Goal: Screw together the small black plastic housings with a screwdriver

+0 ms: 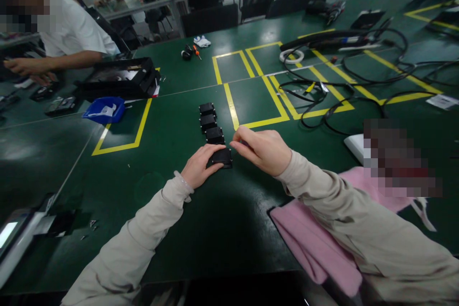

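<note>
Several small black rectangular blocks with silver screw-like bits at their corners stand in a row on the green table. My left hand (201,162) grips the nearest black block (222,157), fingers over its far edge and thumb along its near side. Just beyond it sits another black block (214,134), close to my fingertips. To the right of the gripped block, my right hand (263,149) is closed in a pinch near its corner. Whatever its fingertips hold, if anything, is too small to make out.
Yellow tape outlines (263,122) mark the green table (229,229). A blue tray (105,110) and a black case (118,79) lie left, beside a seated person in white. Black cables (322,114) sprawl at right. Pink cloth (311,244) lies under my right arm. Loose screws (93,223) lie front left.
</note>
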The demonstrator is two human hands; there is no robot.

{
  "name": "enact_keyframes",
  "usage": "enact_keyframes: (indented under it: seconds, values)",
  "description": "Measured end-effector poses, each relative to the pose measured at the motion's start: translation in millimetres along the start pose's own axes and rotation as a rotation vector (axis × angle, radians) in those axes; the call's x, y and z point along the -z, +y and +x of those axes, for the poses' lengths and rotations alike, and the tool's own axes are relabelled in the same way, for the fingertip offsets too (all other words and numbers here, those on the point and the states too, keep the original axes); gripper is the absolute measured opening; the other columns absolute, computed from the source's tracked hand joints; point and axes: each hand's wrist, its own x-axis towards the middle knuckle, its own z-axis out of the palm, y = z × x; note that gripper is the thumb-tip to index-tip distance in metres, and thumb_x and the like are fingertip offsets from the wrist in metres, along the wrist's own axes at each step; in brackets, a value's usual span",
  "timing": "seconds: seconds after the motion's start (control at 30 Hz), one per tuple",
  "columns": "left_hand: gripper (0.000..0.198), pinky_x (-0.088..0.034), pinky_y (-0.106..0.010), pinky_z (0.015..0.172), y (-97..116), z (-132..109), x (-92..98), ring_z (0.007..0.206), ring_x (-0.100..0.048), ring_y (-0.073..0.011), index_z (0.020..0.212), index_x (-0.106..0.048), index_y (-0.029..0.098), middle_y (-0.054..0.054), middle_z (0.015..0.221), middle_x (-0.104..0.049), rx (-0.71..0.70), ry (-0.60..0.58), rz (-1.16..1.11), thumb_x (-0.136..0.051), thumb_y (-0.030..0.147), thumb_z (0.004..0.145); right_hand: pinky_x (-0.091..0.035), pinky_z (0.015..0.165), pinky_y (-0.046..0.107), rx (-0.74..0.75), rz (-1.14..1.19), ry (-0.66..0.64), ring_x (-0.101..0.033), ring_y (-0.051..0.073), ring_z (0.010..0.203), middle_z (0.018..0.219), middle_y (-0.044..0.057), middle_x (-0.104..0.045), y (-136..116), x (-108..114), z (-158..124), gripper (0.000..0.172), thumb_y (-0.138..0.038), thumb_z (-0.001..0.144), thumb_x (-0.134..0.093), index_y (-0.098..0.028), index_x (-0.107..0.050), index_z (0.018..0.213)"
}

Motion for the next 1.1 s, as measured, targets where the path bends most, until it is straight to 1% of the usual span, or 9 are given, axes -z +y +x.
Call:
enact_keyframes:
  seconds: [0.13,0.2,0.27,0.33,0.5,0.67,0.83,1.0,1.1]
  values:
    - [0.041,-0.044,-0.041,0.101,0.0,0.3,0.3,0.117,-0.054,-0.0248,0.129,-0.049,0.019,-0.011,0.126,-0.057,0.006,-0.012,-0.007,-0.056,0.031,0.092,-0.028,0.055,0.023,0.013,0.037,0.022,-0.057,0.015,0.06,0.073,0.002,-0.065,-1.1,0.0,-0.6,0.025,-0.029,0.095,-0.036,-0.017,-0.054,0.107]
    - [0.041,-0.044,-0.041,0.101,-0.1,0.4,0.1,0.117,-0.054,-0.0248,0.129,-0.048,0.02,-0.01,0.126,-0.057,0.005,-0.009,-0.003,-0.057,0.031,0.091,-0.028,0.055,0.023,0.02,0.035,0.033,-0.057,0.015,0.06,0.072,0.002,-0.064,-1.0,0.2,-1.0,0.024,-0.031,0.095,-0.037,-0.018,-0.054,0.106]
    - [0.04,-0.044,-0.042,0.1,0.0,0.5,0.0,0.116,-0.055,-0.0249,0.129,-0.048,0.02,-0.01,0.126,-0.058,0.0,-0.002,0.0,-0.056,0.032,0.091,-0.028,0.056,0.024,0.013,0.018,0.03,-0.057,0.016,0.059,0.069,0.002,-0.064,-0.7,0.4,-1.2,0.027,-0.037,0.096,-0.036,-0.018,-0.056,0.1]
    - [0.041,-0.044,-0.043,0.1,0.5,0.3,0.1,0.116,-0.055,-0.0253,0.129,-0.049,0.02,-0.011,0.125,-0.058,0.0,-0.002,-0.005,-0.056,0.032,0.091,-0.028,0.056,0.024,-0.002,0.024,0.021,-0.057,0.016,0.059,0.069,0.002,-0.064,-0.3,0.5,-1.0,0.03,-0.04,0.097,-0.035,-0.018,-0.056,0.098]
    - [0.04,-0.043,-0.044,0.102,2.3,-0.4,0.8,0.117,-0.054,-0.0258,0.13,-0.049,0.02,-0.011,0.126,-0.057,0.021,-0.016,-0.023,-0.056,0.032,0.092,-0.032,0.059,0.023,-0.015,0.137,0.019,-0.06,0.016,0.064,0.076,0.003,-0.066,0.5,0.1,-0.7,0.023,-0.029,0.095,-0.037,-0.018,-0.052,0.107]
    - [0.041,-0.044,-0.042,0.1,2.6,-0.5,1.2,0.116,-0.055,-0.0257,0.129,-0.05,0.019,-0.011,0.125,-0.058,0.016,-0.006,-0.012,-0.057,0.031,0.091,-0.029,0.057,0.024,-0.019,0.058,0.014,-0.059,0.017,0.061,0.072,0.003,-0.065,0.5,0.0,-1.3,0.028,-0.039,0.096,-0.036,-0.018,-0.055,0.098]
    - [0.041,-0.044,-0.041,0.101,3.1,-0.3,1.3,0.116,-0.055,-0.0252,0.129,-0.05,0.019,-0.011,0.125,-0.058,0.027,-0.01,-0.021,-0.057,0.031,0.091,-0.031,0.058,0.023,0.005,0.117,0.018,-0.061,0.016,0.064,0.077,0.003,-0.066,0.8,-0.7,-1.5,0.023,-0.029,0.095,-0.037,-0.017,-0.051,0.108]
    - [0.041,-0.044,-0.041,0.1,1.9,-0.9,0.9,0.116,-0.054,-0.0249,0.129,-0.049,0.018,-0.011,0.125,-0.058,0.02,-0.002,-0.013,-0.057,0.032,0.091,-0.03,0.057,0.024,0.0,0.062,0.031,-0.059,0.017,0.06,0.071,0.003,-0.065,1.1,-1.4,-1.2,0.028,-0.039,0.096,-0.036,-0.018,-0.054,0.098]
    - [0.041,-0.044,-0.041,0.1,2.1,-0.7,1.5,0.116,-0.054,-0.0249,0.129,-0.049,0.019,-0.011,0.124,-0.058,0.025,-0.009,-0.018,-0.057,0.032,0.091,-0.032,0.058,0.023,-0.011,0.093,0.041,-0.06,0.016,0.062,0.075,0.003,-0.067,1.2,-2.3,-1.0,0.025,-0.034,0.096,-0.035,-0.018,-0.053,0.101]
